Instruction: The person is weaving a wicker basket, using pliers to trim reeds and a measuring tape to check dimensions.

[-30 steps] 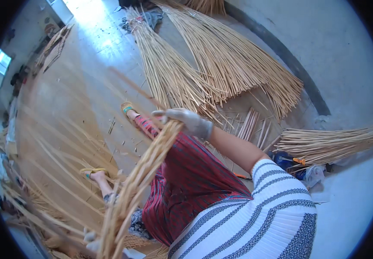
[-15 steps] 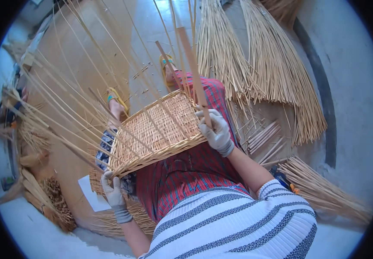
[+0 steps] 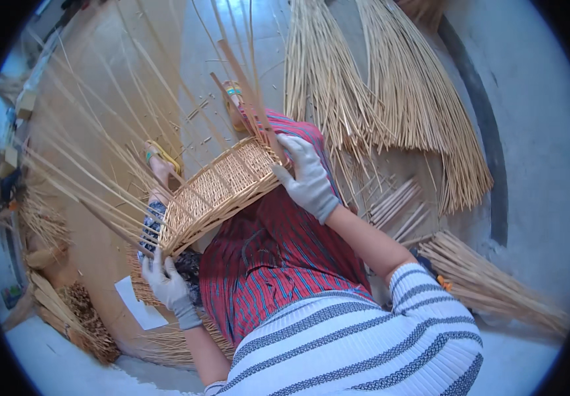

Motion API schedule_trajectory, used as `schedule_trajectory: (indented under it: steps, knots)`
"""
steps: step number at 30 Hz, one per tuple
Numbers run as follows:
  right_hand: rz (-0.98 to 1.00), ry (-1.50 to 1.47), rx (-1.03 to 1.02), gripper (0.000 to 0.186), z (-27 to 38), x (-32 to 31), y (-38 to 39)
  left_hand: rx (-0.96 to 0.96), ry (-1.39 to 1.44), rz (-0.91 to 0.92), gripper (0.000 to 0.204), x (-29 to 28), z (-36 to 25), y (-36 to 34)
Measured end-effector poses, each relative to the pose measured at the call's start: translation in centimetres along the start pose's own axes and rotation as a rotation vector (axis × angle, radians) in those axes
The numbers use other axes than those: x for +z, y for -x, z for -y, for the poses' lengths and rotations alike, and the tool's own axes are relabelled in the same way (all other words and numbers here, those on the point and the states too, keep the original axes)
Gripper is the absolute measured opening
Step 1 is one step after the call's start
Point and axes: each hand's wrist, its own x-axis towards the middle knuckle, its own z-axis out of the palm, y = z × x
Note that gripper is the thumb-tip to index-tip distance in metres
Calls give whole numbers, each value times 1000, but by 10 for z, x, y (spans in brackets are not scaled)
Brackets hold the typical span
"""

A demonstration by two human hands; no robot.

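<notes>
A partly woven wicker basket [image 3: 222, 181] is held tilted over my lap, its base and low sides made of pale tan rods. Long thin stakes [image 3: 87, 178] fan out from its far and left edges, some blurred. In a light grey glove, my right hand [image 3: 306, 175] closes on the basket's right corner, beside a flat wooden stick [image 3: 249, 96] standing there. My left hand [image 3: 167, 284], gloved the same way, grips the near left corner, where a darker stick [image 3: 116, 228] slants outward. The fingertips on the basket's far side are partly hidden.
Large bundles of rods [image 3: 424, 119] lie on the floor at far right, with short cut pieces [image 3: 394, 208] nearer. Another bundle [image 3: 490, 280] is at right. A white sheet [image 3: 140, 303] lies by my left hand. Dried stalks [image 3: 77, 317] line the left side.
Both hands have shifted the basket leftward and tipped it, so its base looks narrower and its near side shows more. My right hand has moved left and farther away.
</notes>
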Motion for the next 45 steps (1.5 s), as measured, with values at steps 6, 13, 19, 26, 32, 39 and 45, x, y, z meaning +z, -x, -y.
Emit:
schedule_trajectory:
  steps: [6, 13, 19, 26, 32, 39, 45]
  knots:
    - [132, 47, 65, 51, 26, 18, -8, 309, -92, 45, 47, 19, -52, -7]
    - [69, 23, 131, 26, 19, 48, -2, 381, -125, -131, 59, 84, -26, 8]
    - [189, 228, -154, 46, 34, 15, -26, 251, -211, -64, 51, 80, -35, -1]
    - [513, -1029, 670, 32, 24, 88, -118, 689, -75, 103, 52, 109, -144, -17]
    - [990, 229, -110, 34, -20, 216, -142, 616, -181, 340, 53, 146, -152, -15]
    - [879, 120, -305, 33, 11, 256, -206, 629, -242, 219, 59, 152, -151, -5]
    - [914, 112, 148, 42, 54, 174, -198, 646, -273, 194, 61, 155, -143, -6]
